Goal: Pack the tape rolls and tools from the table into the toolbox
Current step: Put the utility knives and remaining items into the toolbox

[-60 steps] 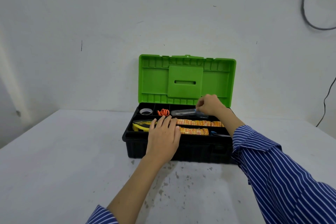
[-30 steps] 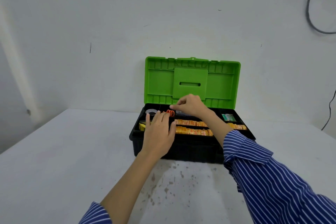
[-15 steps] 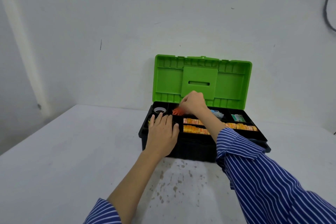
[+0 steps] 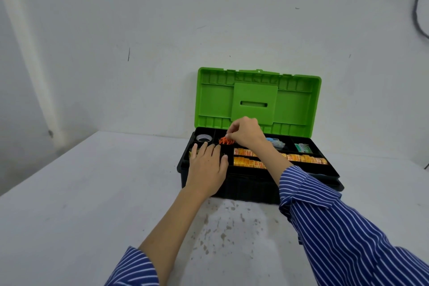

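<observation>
Right hand [image 4: 246, 131] pinches the orange item [image 4: 224, 140] (too blurred to identify) in a back compartment of the toolbox [image 4: 243, 189]. Left hand [image 4: 206, 165] flat, fingers spread, on the tray's front-left; holds nothing.

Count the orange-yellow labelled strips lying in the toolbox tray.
2. One strip runs along the middle channel, partly crossed by the right hand's forearm; the other strip lies nearer the front. The left hand may hide more.
</observation>
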